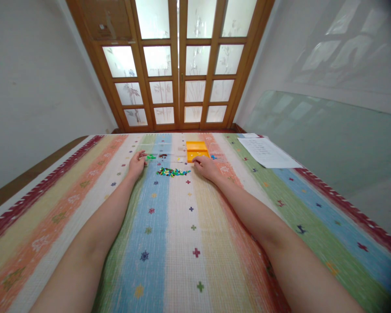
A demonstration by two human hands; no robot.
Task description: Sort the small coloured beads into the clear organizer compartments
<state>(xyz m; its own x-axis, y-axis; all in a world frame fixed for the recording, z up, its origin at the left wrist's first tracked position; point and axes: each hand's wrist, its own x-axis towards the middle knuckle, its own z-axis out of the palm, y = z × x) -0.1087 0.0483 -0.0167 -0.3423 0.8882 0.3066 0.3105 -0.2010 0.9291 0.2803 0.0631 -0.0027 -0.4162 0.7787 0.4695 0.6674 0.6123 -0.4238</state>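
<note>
On the left, my left hand (137,164) rests on the cloth with its fingers slightly apart, beside some small green pieces (150,157) and what looks like a clear tray edge. A few dark brown pieces (163,155) lie just right of these. My right hand (206,167) is at the front edge of an open orange box (198,146), fingertips pinched together; anything between them is too small to make out. Light bits show inside the box. Between my hands, nearer to me, spreads a pile of tiny mixed-colour pieces (172,172). Several blue pieces (213,157) lie right of the box.
A striped, patterned cloth (179,261) covers the table. Printed paper sheets (269,152) lie at the back right. Beyond the far edge stand wooden doors with glass panes (179,78). A pale glass panel (313,130) leans along the right wall.
</note>
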